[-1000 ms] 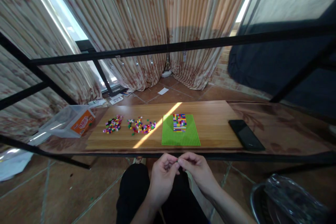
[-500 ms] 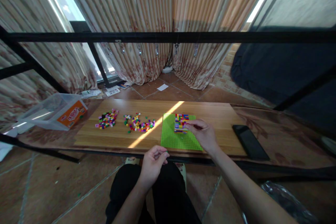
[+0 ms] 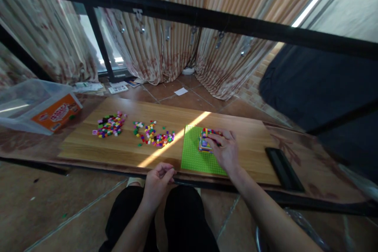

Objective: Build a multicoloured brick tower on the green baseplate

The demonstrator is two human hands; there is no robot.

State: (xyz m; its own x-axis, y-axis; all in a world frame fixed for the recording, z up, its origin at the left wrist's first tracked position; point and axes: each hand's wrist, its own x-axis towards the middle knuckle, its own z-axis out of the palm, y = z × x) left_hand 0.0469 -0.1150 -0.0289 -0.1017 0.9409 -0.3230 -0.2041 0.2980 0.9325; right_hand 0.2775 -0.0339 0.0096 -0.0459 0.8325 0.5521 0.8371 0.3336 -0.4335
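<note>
A green studded baseplate (image 3: pixel 193 159) lies on the wooden board, bearing a small multicoloured brick structure (image 3: pixel 204 144). My right hand (image 3: pixel 226 149) is over the structure's right side, with fingers spread around it and covering part of it. My left hand (image 3: pixel 159 181) is at the board's front edge, left of the baseplate, its thumb and fingers pinched together; anything between them is too small to make out. Two loose piles of small coloured bricks lie left of the baseplate, one nearer (image 3: pixel 156 136) and one farther left (image 3: pixel 110 125).
The wooden board (image 3: pixel 118 151) rests on a cloth-covered table. A clear plastic box (image 3: pixel 26 104) with an orange label stands at the far left. A black phone (image 3: pixel 284 168) lies at the right edge. A dark metal bar (image 3: pixel 177 12) crosses in front of the curtains.
The head view has tilted and shifted. My right hand has moved from pinching at the structure's side to spreading over it. My left hand remains pinched near the front edge.
</note>
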